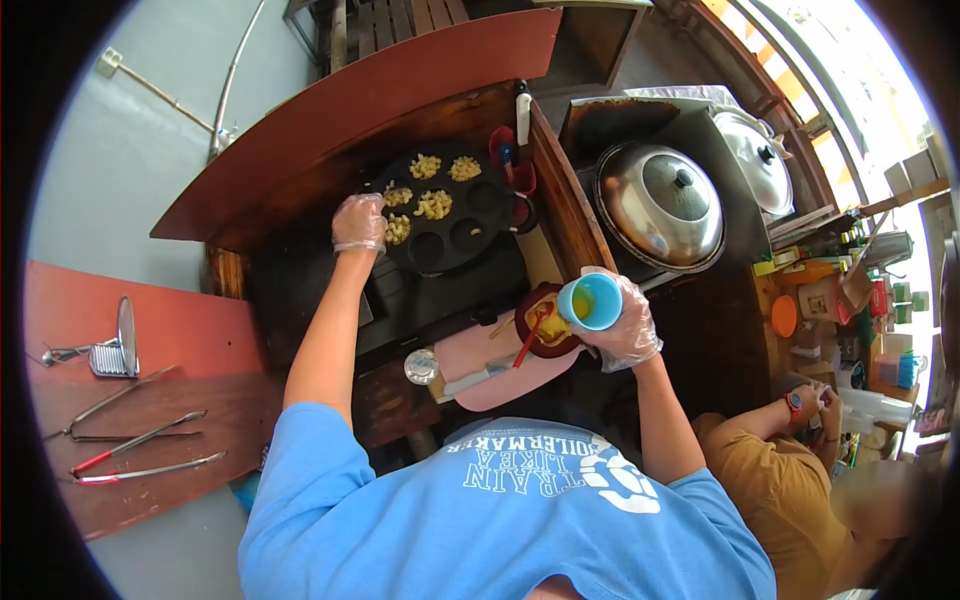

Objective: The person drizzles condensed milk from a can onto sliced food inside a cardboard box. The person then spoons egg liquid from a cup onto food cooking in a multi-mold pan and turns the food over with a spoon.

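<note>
My left hand (360, 221), in a clear plastic glove, is at the left edge of a round black pan (455, 258) with hollows. Its fingers are curled together, and what they hold, if anything, is hidden. Small heaps of pale yellow pieces (434, 205) sit in several hollows; other hollows hold none. My right hand (630, 325), also gloved, grips a light blue cup (590, 301) with yellowish contents. Just left of the cup, a dark red bowl (548, 348) holds yellow food and a red utensil (527, 345).
A knife (480, 379) lies on a pink board (520, 389). A domed metal lid (660, 208) covers a pan at the right. Tongs (140, 444) lie on the red surface at left. Another person (780, 465) is at the lower right.
</note>
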Demonstrator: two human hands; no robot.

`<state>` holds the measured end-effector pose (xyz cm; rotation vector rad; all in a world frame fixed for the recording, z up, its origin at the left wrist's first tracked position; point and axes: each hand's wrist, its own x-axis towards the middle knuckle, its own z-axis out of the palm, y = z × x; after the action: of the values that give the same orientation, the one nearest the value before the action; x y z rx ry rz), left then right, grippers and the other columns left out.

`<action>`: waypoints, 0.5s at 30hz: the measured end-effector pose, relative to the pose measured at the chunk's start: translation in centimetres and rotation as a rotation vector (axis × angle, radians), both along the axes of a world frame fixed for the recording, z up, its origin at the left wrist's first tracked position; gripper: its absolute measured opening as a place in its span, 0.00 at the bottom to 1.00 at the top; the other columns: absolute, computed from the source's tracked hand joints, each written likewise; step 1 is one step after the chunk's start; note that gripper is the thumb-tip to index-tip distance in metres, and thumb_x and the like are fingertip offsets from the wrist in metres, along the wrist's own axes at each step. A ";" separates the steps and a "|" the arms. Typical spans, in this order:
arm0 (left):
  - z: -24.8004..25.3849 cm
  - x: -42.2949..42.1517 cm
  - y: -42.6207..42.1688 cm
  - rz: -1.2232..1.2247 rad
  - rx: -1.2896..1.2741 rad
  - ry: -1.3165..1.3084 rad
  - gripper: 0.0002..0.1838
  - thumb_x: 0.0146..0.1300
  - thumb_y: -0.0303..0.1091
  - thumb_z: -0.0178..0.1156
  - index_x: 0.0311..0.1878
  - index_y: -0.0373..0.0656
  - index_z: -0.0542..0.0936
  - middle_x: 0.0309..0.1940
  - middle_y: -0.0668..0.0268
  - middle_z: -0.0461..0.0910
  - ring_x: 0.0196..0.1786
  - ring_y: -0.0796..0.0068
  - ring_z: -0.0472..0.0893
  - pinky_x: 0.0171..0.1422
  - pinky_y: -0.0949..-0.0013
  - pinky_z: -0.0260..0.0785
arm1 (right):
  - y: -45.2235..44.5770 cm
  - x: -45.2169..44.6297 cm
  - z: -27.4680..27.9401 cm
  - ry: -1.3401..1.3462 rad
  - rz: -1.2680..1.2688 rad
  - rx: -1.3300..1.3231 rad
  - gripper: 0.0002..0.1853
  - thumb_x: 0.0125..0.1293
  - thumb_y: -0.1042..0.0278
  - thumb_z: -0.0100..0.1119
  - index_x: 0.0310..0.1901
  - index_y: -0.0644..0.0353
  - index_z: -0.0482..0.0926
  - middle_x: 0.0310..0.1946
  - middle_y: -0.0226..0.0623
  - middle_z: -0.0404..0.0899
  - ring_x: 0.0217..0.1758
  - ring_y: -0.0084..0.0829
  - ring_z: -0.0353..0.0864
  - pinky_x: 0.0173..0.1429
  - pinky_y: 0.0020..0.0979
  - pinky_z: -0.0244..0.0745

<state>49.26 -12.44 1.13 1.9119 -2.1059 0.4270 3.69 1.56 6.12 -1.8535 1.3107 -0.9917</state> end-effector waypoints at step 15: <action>1.4 2.2 0.3 0.003 0.118 0.033 0.11 0.59 0.29 0.58 0.39 0.47 0.89 0.42 0.57 0.89 0.50 0.50 0.87 0.57 0.49 0.80 | -0.1 -0.3 -0.7 -0.005 -0.021 -0.008 0.39 0.37 0.61 0.86 0.55 0.64 0.84 0.54 0.43 0.87 0.53 0.40 0.87 0.62 0.39 0.80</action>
<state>51.47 -12.09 2.56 1.9718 -2.1511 0.2749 3.34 1.42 5.37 -1.8452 1.3276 -1.0138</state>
